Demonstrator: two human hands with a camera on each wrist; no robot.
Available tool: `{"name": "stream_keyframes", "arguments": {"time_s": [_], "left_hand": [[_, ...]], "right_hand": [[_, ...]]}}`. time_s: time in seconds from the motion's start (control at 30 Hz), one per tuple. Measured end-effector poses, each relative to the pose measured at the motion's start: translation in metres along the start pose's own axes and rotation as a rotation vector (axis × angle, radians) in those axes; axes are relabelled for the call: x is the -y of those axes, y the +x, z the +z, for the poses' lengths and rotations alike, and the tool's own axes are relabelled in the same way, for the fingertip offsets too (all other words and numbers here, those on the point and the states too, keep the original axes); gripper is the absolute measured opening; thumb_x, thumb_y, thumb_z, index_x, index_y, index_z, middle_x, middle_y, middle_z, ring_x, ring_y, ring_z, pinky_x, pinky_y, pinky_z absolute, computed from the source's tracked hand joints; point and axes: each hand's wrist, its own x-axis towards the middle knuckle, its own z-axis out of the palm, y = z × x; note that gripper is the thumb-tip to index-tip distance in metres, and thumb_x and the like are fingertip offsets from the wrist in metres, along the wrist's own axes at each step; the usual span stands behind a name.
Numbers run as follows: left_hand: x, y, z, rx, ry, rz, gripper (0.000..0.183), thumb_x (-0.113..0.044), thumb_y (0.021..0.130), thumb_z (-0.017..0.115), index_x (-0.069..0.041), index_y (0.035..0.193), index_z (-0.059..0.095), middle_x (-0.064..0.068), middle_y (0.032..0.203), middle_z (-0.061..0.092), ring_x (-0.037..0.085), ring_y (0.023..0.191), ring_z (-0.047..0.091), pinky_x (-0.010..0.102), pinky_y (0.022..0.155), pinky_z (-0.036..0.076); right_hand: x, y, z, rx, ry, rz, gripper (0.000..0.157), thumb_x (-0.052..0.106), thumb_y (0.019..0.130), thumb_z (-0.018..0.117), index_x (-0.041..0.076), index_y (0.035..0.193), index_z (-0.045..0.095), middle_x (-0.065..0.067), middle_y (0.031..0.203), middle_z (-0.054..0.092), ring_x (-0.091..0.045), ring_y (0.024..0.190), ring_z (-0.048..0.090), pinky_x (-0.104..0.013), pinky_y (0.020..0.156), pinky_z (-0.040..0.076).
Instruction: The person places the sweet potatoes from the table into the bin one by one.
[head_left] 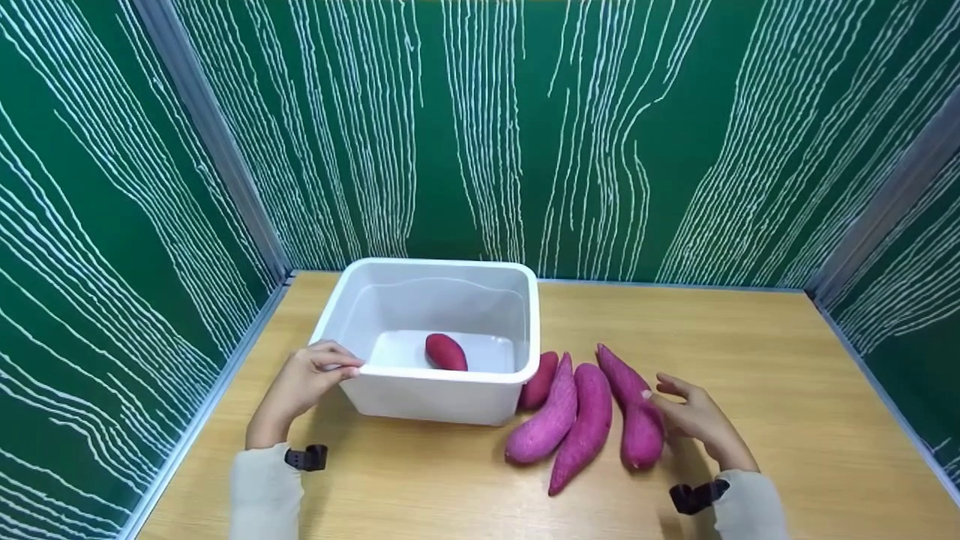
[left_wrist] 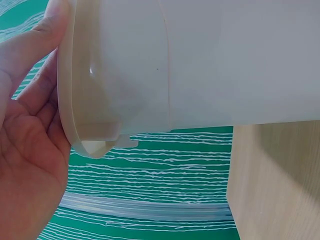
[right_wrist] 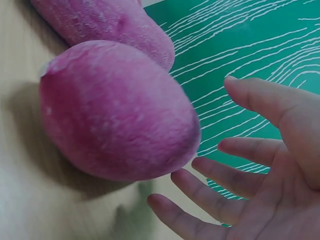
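Note:
My left hand point(head_left: 315, 375) holds the near left corner of a white plastic bin point(head_left: 435, 397). In the left wrist view its thumb and fingers point(left_wrist: 37, 95) are at the bin's rim point(left_wrist: 67, 75). Inside the bin lies a red sweet potato point(head_left: 446, 352). My right hand point(head_left: 694, 412) is beside the rightmost purple sweet potato point(head_left: 641, 427), its fingers spread and nothing in its grasp. That potato fills much of the right wrist view, its blunt end point(right_wrist: 120, 115) close to the fingertips point(right_wrist: 181, 177).
Two more purple sweet potatoes point(head_left: 544, 427) lie side by side between the bin and the right hand. Another red sweet potato point(head_left: 538, 382), partly hidden, rests against the bin's right side. Green panels with white lines point(head_left: 480, 135) enclose the wooden table point(head_left: 810, 390).

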Motion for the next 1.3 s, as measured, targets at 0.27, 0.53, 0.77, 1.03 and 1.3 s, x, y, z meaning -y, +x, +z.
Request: {"name": "stream_keyframes", "arguments": {"time_s": [0.27, 0.53, 0.77, 1.03, 1.3], "left_hand": [[-0.002, 0.000, -0.001, 0.015, 0.005, -0.031, 0.013, -0.012, 0.083, 0.074, -0.010, 0.094, 0.078, 0.002, 0.094, 0.069, 0.018, 0.094, 0.058, 0.018, 0.079, 0.049], [0.000, -0.002, -0.001, 0.021, -0.006, -0.033, 0.014, -0.011, 0.083, 0.073, -0.008, 0.096, 0.077, 0.003, 0.095, 0.069, 0.019, 0.095, 0.058, 0.018, 0.079, 0.049], [0.002, -0.002, 0.000, 0.013, -0.009, -0.027, 0.014, -0.010, 0.082, 0.074, -0.007, 0.095, 0.077, 0.003, 0.094, 0.069, 0.018, 0.092, 0.058, 0.018, 0.077, 0.049], [-0.001, -0.002, 0.000, 0.009, 0.012, -0.041, 0.016, -0.013, 0.081, 0.074, -0.009, 0.096, 0.078, 0.003, 0.095, 0.069, 0.018, 0.093, 0.056, 0.018, 0.077, 0.049], [0.000, 0.000, -0.001, 0.012, 0.005, -0.040, 0.015, -0.011, 0.082, 0.074, -0.010, 0.096, 0.078, 0.003, 0.096, 0.069, 0.019, 0.094, 0.056, 0.017, 0.076, 0.049]], "right_hand": [[-0.008, -0.002, 0.006, 0.002, -0.001, 0.021, 0.082, 0.044, 0.096, 0.054, -0.009, 0.148, 0.021, -0.035, 0.146, 0.032, -0.038, 0.121, 0.054, -0.037, 0.091, 0.052], [-0.013, -0.001, 0.010, 0.001, 0.001, 0.045, 0.083, 0.045, 0.095, 0.056, -0.010, 0.147, 0.022, -0.036, 0.143, 0.034, -0.015, 0.096, 0.060, -0.026, 0.076, 0.052], [-0.016, -0.001, 0.014, 0.006, 0.041, 0.067, 0.084, 0.044, 0.095, 0.057, -0.010, 0.147, 0.021, -0.035, 0.144, 0.033, -0.013, 0.094, 0.059, -0.025, 0.074, 0.052], [-0.015, -0.002, 0.016, 0.003, 0.032, 0.103, 0.086, 0.050, 0.094, 0.055, -0.008, 0.148, 0.021, -0.035, 0.146, 0.031, -0.032, 0.109, 0.059, -0.036, 0.092, 0.049], [-0.016, -0.001, 0.018, -0.018, 0.054, 0.131, 0.088, 0.051, 0.092, 0.057, -0.006, 0.149, 0.021, -0.035, 0.148, 0.028, -0.038, 0.121, 0.051, -0.034, 0.086, 0.054]]}}
